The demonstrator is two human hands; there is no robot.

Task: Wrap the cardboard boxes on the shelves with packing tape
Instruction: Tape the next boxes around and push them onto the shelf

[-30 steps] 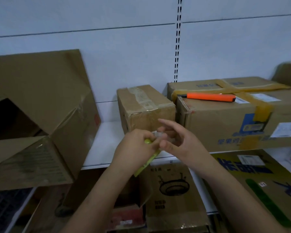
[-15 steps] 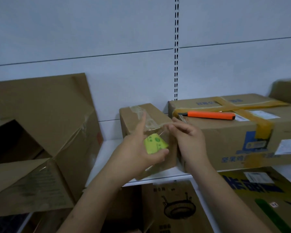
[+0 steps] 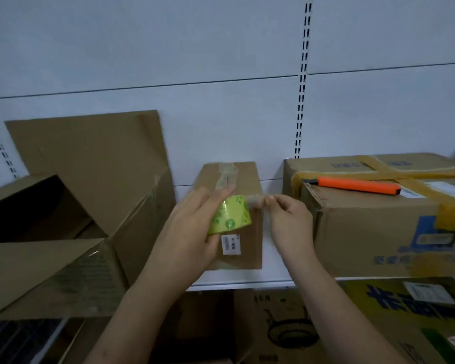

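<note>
one box under way, none of the visible wrapping by this roll finished.
left hand [image 3: 192, 229] has its grip curled round the yellow-green roll of clear packing tape [image 3: 230, 218], held against the front of the small brown cardboard box [image 3: 243, 248] standing mid-shelf; right hand [image 3: 286, 215] pinches the freed tape end [image 3: 258, 199] just beside the roll, only a short length drawn out. the box carries an old strip on top; no new strip is judged laid yet. large taped cardboard box [image 3: 378, 229] to the right already bears yellow-brown tape, with an orange utility knife [image 3: 357, 185] lying on it. open flapped carton [image 3: 71, 206] at left appears unsealed. white shelf [image 3: 273, 274] carries all three.
</note>
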